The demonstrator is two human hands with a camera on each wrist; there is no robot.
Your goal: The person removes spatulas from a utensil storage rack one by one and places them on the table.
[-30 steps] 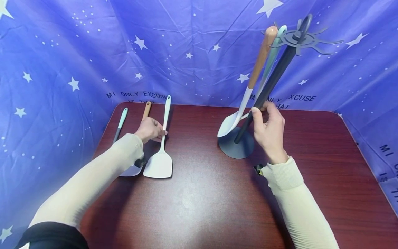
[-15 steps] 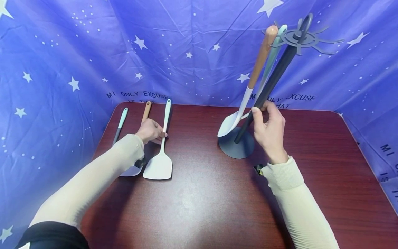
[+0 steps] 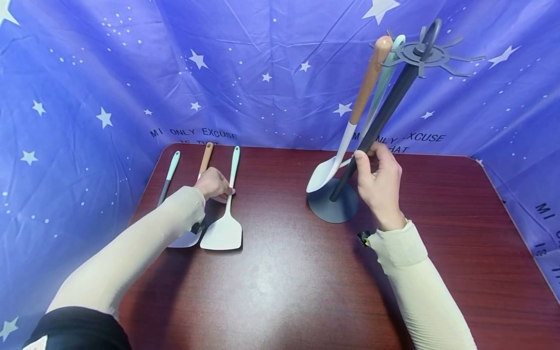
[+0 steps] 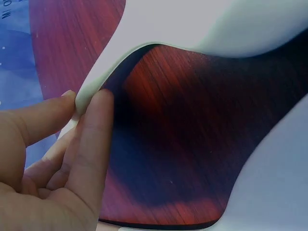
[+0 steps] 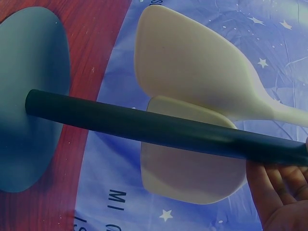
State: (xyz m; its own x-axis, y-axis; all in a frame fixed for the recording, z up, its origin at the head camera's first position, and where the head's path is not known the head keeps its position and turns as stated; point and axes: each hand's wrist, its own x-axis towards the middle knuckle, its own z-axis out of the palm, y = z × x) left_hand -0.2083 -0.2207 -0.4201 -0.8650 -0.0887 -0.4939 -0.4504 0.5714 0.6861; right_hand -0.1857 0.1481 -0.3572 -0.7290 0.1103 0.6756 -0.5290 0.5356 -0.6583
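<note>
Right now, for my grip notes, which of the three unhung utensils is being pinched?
The mint-handled white spatula nearest the rack; the left hand pinches only its shaft.

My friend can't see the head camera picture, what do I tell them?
A person's left hand pinches a white spatula with a mint handle at a red table, while the right hand grips a dark utensil stand. On it hang a brown-handled utensil and a mint-handled one; two more utensils lie left of the spatula. Starry blue cloth hangs behind.
</note>
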